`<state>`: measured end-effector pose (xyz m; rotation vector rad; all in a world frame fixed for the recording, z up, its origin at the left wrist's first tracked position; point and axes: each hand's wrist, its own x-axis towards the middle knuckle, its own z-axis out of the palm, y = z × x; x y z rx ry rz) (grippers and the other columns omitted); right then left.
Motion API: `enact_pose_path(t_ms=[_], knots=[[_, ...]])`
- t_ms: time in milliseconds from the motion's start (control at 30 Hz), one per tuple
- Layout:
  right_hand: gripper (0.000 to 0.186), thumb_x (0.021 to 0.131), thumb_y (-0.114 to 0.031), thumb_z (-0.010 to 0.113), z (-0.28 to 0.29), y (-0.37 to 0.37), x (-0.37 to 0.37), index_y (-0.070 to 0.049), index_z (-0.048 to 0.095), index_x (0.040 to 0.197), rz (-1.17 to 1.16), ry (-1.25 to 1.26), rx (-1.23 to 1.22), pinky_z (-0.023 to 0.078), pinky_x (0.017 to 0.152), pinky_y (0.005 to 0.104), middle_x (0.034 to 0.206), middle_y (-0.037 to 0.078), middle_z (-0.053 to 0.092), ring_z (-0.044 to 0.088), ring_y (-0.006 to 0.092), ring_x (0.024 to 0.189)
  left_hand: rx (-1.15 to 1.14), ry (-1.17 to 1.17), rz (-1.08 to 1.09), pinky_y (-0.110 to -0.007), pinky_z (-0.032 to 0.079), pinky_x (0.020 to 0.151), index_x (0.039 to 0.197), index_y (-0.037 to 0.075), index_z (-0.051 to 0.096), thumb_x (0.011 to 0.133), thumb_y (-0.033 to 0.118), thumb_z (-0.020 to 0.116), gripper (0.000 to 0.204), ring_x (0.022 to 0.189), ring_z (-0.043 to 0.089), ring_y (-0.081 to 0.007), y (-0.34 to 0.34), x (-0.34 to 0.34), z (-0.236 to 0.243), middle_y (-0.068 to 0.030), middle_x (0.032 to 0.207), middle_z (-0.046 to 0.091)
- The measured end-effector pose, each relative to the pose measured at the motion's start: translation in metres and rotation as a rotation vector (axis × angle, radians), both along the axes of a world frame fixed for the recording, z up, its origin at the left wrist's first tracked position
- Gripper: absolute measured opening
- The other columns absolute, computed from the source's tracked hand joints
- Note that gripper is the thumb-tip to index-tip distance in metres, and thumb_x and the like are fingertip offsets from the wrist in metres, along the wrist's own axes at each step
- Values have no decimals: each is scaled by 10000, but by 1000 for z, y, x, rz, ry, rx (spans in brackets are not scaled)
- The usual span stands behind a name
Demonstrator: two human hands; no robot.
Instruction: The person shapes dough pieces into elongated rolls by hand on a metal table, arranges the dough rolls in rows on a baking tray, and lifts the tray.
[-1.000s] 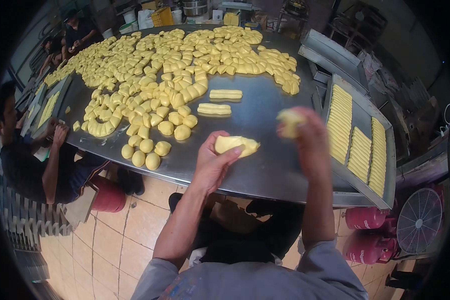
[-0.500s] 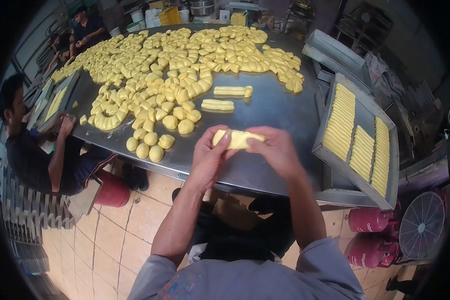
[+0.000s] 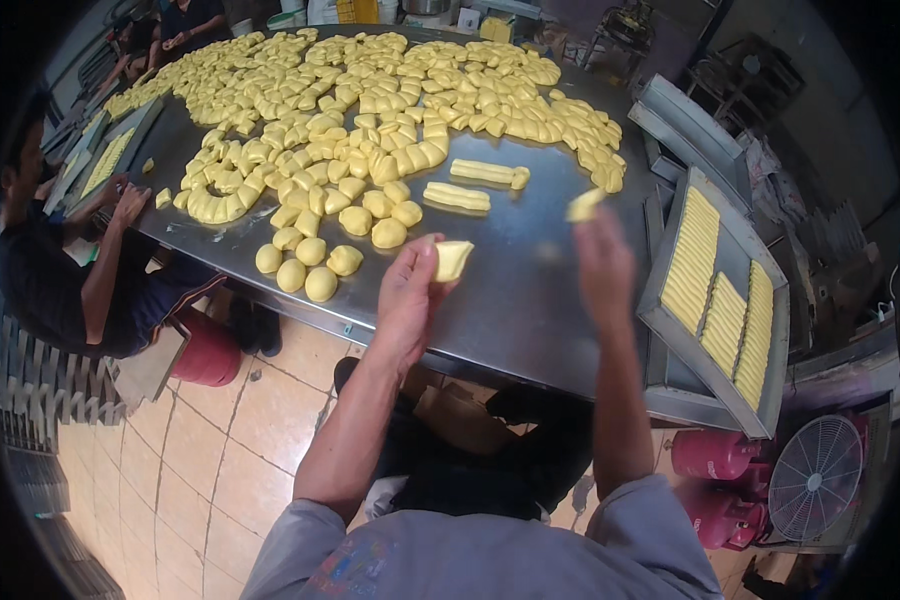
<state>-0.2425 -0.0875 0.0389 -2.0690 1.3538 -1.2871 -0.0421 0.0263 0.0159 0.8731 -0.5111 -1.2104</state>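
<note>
My left hand [image 3: 410, 290] pinches a yellow piece of dough [image 3: 454, 261] between thumb and fingers, its torn flat end facing right. Farther right and higher, my right hand [image 3: 606, 262] is smeared by motion, with a smaller bit of dough [image 3: 586, 205] at its fingertips. Both hands are above the metal table [image 3: 530, 300]. Beyond them lie two dough strips: a plain short one [image 3: 457, 197] and a longer one [image 3: 482, 172] with a small lump at its right end. Several round dough balls [image 3: 321, 283] sit to the left of my left hand.
A large spread of cut dough pieces [image 3: 360, 100] covers the far table. At the right, a tilted metal tray [image 3: 718, 385] holds rows of dough strips, with another tray [image 3: 705, 125] behind it. A co-worker [image 3: 60, 270] sits at left. Red gas cylinders [image 3: 715, 455] and a fan [image 3: 816, 480] stand lower right.
The single dough piece held between both hands is now in two parts. My right hand has moved away to the right and up with one part; my left keeps the other.
</note>
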Motion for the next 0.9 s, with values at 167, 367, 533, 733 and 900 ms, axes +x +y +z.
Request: enact_pose_path(t_ms=[167, 367, 533, 733, 900], knots=[[275, 905, -48, 549, -29, 65, 69, 48, 561, 1163, 463, -544, 623, 525, 772, 295, 1050, 131, 633, 625, 173, 942, -134, -221, -78, -336, 377, 993, 1231, 32, 482, 991, 388, 402, 437, 1171, 484, -172, 0, -9, -17, -114, 1266, 531], [270, 856, -18, 606, -25, 57, 64, 55, 595, 1116, 520, -229, 60, 519, 828, 315, 1147, 143, 620, 614, 208, 1035, 30, 51, -86, -303, 418, 965, 1302, -10, 424, 994, 401, 379, 515, 1162, 516, -193, 4, 3, -18, -130, 1224, 551], [368, 870, -58, 610, -28, 63, 60, 33, 531, 1218, 311, -412, 400, 491, 900, 326, 1173, 138, 603, 585, 206, 1079, 27, 206, -141, -267, 461, 903, 1298, -38, 403, 994, 396, 382, 531, 1072, 582, -192, 3, -6, -11, -133, 1170, 579], [310, 914, -78, 558, -14, 64, 48, 20, 525, 1206, 537, -519, 784, 508, 892, 313, 1098, 115, 612, 590, 155, 1000, -67, -266, -11, -226, 438, 858, 1242, -18, 515, 979, 289, 487, 405, 965, 568, -87, -1, -20, -16, -76, 1136, 605], [256, 902, -63, 573, -7, 66, 38, 49, 537, 1129, 449, -355, 677, 536, 839, 294, 1071, 122, 617, 600, 152, 972, -14, -220, -111, -221, 423, 881, 1257, -19, 516, 943, 195, 563, 383, 977, 562, -80, -3, -20, -9, -64, 1087, 641]])
